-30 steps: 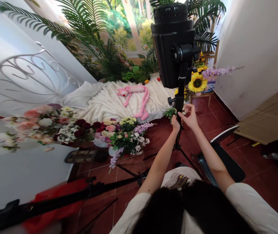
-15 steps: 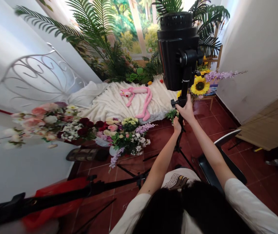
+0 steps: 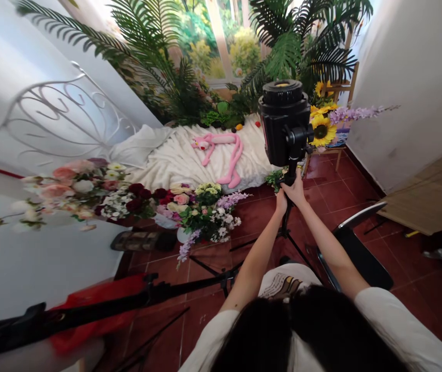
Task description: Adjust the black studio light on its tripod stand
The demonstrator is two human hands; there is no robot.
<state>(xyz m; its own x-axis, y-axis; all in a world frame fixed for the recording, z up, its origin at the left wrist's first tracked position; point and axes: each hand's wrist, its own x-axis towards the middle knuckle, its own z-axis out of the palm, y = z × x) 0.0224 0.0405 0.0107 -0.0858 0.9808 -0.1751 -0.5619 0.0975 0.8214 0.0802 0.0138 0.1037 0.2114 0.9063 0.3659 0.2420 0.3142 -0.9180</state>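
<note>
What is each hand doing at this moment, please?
Left hand: closed around the black stand.
Right hand: closed on the stand just above it, below the black lamp head.

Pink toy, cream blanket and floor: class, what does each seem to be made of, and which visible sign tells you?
Pink toy: probably soft plush; matt surface, limp bent limbs.
Cream blanket: likely fleece or faux fur; thick, dull folds.
Floor: probably ceramic tile, faintly glossy; dark red squares with straight pale joints.
</note>
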